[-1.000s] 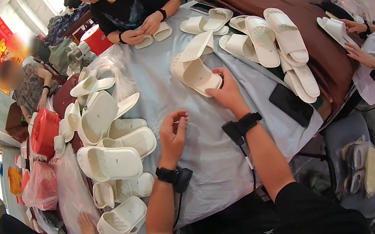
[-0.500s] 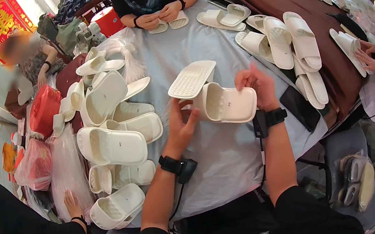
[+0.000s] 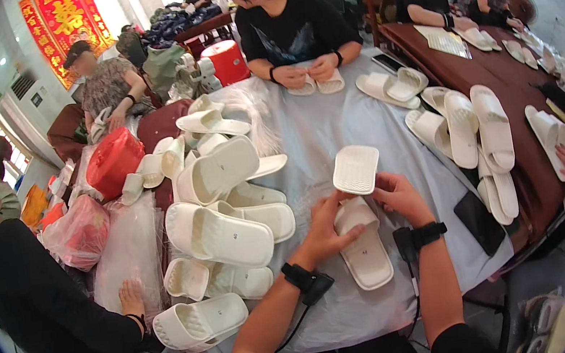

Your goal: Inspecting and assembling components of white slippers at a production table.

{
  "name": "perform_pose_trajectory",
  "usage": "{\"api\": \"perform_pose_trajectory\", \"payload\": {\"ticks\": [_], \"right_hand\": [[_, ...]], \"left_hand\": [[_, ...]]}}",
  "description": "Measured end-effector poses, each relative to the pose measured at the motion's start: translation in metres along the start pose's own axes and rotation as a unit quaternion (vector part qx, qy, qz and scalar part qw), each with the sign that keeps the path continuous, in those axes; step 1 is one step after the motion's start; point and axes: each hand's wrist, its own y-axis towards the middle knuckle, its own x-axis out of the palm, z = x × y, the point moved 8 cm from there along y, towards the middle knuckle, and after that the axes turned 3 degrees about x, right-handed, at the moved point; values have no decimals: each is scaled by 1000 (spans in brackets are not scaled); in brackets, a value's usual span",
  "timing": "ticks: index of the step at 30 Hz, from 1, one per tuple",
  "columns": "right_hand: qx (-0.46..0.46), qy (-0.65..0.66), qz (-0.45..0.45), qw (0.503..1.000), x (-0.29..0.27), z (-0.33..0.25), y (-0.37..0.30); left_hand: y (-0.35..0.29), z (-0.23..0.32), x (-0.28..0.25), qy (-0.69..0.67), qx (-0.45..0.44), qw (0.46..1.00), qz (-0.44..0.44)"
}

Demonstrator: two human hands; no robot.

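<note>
Two white slippers are between my hands over the middle of the table. The farther slipper point(image 3: 357, 169) is tilted up, and the nearer slipper point(image 3: 368, 260) points toward me with its insole up. My left hand point(image 3: 326, 227) is closed on the pair, its thumb lying beside the nearer slipper's strap and its fingers by the farther one. At the lower right edge of the farther slipper, my right hand point(image 3: 400, 197) has its fingers bent against it; some fingertips are hidden. Both wrists wear black bands with small boxes and cables.
To the left lies a heap of white slippers point(image 3: 222, 235). More slippers point(image 3: 461, 126) and a black phone point(image 3: 478, 224) are at right. A person point(image 3: 290, 29) across the table handles slippers; another point(image 3: 59, 297) stands at left beside plastic bags point(image 3: 126, 254).
The pair has turned from lying sideways to pointing toward me. My right hand has shifted from the nearer slipper's heel to the farther slipper. The view has tilted up.
</note>
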Motion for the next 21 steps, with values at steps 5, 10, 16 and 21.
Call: {"api": "perform_pose_trajectory", "payload": {"ticks": [5,10,16,21], "right_hand": [[-28,220,33,975,-11,9,2],[-160,264,81,948,-8,-25,-7],[-243,63,216,944,-26,-24,-11],[-394,-203,291,848,-4,-83,-43]], "left_hand": [[-1,5,-5,-23,-5,1000,-4],[-1,-8,-1,-11,-24,999,21],[3,-7,-4,3,-11,1000,26],[1,-2,-4,-21,-34,999,13]]}}
